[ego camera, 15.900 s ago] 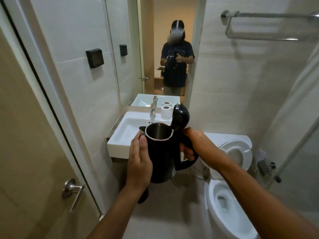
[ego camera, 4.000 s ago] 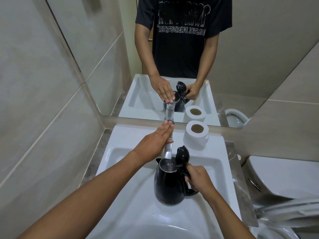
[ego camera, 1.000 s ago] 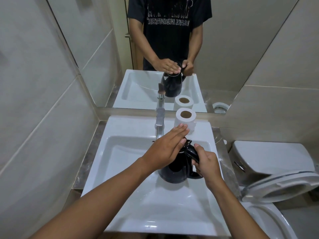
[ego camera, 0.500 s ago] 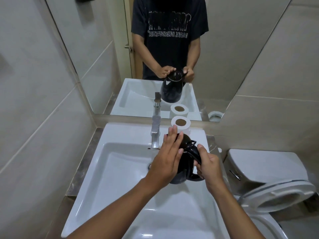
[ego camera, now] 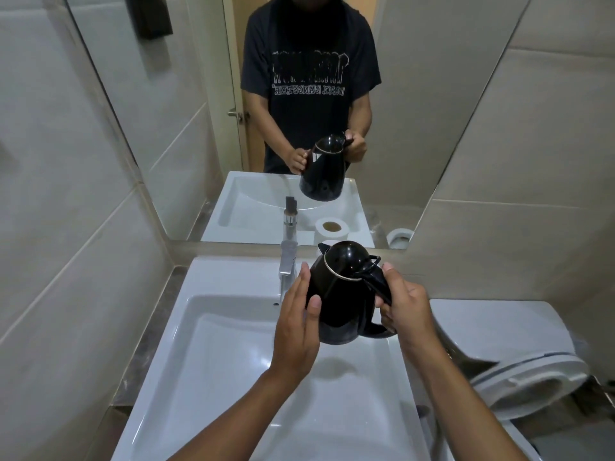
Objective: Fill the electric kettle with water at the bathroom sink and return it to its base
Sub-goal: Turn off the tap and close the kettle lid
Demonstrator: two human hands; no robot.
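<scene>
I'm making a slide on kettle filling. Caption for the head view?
Right hand grips the black kettle by its handle, lid shut, above the sink; left hand steadies its side.

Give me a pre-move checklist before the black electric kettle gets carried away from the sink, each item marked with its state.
1. Lid shut on the black electric kettle: ok, the domed lid sits down on the rim.
2. Right hand around the handle: ok.
3. Left hand steadying the body: ok, palm flat against its side.
4. Kettle lifted clear of the white ceramic sink basin: ok, its shadow lies below it.
5. Chrome faucet turned off: ok, no stream visible.
6. Water level inside: cannot tell, lid hides it.
</scene>
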